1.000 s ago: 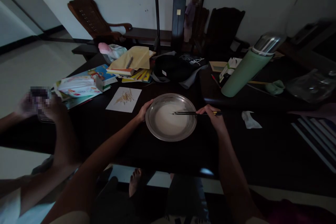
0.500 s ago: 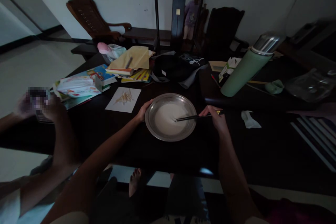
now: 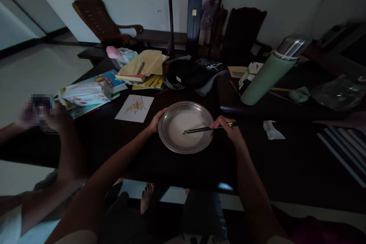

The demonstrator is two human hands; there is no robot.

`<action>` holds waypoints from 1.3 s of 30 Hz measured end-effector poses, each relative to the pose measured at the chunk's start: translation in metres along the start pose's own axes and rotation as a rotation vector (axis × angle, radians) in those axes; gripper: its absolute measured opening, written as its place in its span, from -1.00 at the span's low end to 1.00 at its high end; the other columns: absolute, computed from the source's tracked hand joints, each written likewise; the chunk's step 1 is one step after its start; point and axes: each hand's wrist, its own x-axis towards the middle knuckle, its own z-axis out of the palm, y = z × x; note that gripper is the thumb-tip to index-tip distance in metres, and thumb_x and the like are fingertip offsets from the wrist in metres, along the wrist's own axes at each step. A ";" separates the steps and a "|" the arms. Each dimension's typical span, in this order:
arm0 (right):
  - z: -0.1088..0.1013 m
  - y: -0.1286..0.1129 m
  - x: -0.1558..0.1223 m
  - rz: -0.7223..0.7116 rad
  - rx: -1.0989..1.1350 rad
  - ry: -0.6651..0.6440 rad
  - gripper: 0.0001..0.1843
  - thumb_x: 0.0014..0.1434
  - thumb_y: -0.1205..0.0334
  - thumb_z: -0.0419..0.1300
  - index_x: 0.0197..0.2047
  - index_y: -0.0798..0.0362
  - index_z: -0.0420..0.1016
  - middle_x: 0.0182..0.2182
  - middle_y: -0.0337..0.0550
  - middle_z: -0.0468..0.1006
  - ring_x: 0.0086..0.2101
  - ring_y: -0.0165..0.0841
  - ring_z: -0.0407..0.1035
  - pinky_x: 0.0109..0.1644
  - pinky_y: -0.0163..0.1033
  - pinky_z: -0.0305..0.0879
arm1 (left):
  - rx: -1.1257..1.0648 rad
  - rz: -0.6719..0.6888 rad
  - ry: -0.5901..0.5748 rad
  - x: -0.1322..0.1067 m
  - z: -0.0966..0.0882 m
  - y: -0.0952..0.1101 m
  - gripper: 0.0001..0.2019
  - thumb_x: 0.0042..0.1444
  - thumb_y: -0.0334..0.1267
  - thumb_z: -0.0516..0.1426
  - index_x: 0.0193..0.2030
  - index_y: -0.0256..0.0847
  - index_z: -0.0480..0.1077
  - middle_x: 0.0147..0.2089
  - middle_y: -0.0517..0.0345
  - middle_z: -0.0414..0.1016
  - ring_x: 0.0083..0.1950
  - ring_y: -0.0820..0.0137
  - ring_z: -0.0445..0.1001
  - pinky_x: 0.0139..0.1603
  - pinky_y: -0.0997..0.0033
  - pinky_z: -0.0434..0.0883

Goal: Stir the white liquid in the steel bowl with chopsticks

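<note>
A round metal basin (image 3: 163,133) rests on the dark table in front of me, with a pale, whitish layer (image 3: 183,124) across its bottom; I cannot tell what it is made of. My left hand (image 3: 157,121) grips the basin's left rim. In my right hand (image 3: 228,126) is a pair of black chopsticks (image 3: 200,129) with gold bands near the top. They slant leftward over the right rim, and their tips touch the pale layer near the basin's middle. To the left, a white sheet of paper (image 3: 121,115) carries a small heap of thin sticks (image 3: 136,105).
Behind the basin lie a black bag (image 3: 185,74), stacked books (image 3: 130,78) and a tissue pack (image 3: 85,94). A green thermos (image 3: 264,78) stands at right, near a crumpled tissue (image 3: 271,130). Another person's hands (image 3: 42,112) hold something blurred at left. A person (image 3: 207,17) stands behind a chair.
My right hand has shifted a little to the left, and the chopstick tips have moved left and slightly down in the basin. My left hand and the basin have stayed in place.
</note>
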 end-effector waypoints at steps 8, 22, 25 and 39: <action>-0.007 0.003 0.002 -0.004 -0.008 0.148 -0.56 0.25 -0.09 0.09 -0.53 -0.03 0.51 -0.45 -0.19 0.63 -0.34 -0.27 0.50 -0.08 -0.10 0.36 | 0.014 -0.002 -0.001 -0.001 0.001 0.001 -0.64 0.11 -0.08 0.20 -0.08 -0.31 0.52 -0.36 0.09 0.58 -0.31 0.26 0.54 -0.31 0.38 0.43; -0.014 0.004 0.000 0.035 0.019 0.147 -0.57 0.25 -0.07 0.10 -0.54 -0.03 0.52 -0.46 -0.20 0.63 -0.35 -0.27 0.51 -0.10 -0.12 0.37 | 0.009 0.016 -0.041 0.003 -0.004 -0.002 -0.63 0.11 -0.08 0.20 -0.08 -0.33 0.54 -0.43 0.09 0.56 -0.38 0.26 0.53 -0.36 0.39 0.39; -0.009 0.001 -0.001 0.023 0.040 0.038 -0.56 0.26 -0.05 0.08 -0.54 -0.02 0.52 -0.47 -0.21 0.63 -0.36 -0.29 0.51 -0.12 -0.14 0.38 | 0.020 0.009 -0.029 0.003 -0.003 -0.002 -0.61 0.12 -0.07 0.19 -0.02 -0.32 0.52 -0.39 0.08 0.58 -0.36 0.25 0.53 -0.35 0.38 0.40; -0.005 0.002 0.000 0.007 0.026 0.018 -0.55 0.27 -0.06 0.07 -0.52 -0.03 0.53 -0.45 -0.20 0.63 -0.35 -0.29 0.51 -0.11 -0.13 0.39 | 0.025 0.041 -0.047 0.003 -0.003 -0.002 -0.60 0.08 -0.07 0.22 -0.03 -0.32 0.52 -0.31 0.06 0.59 -0.27 0.23 0.55 -0.28 0.38 0.43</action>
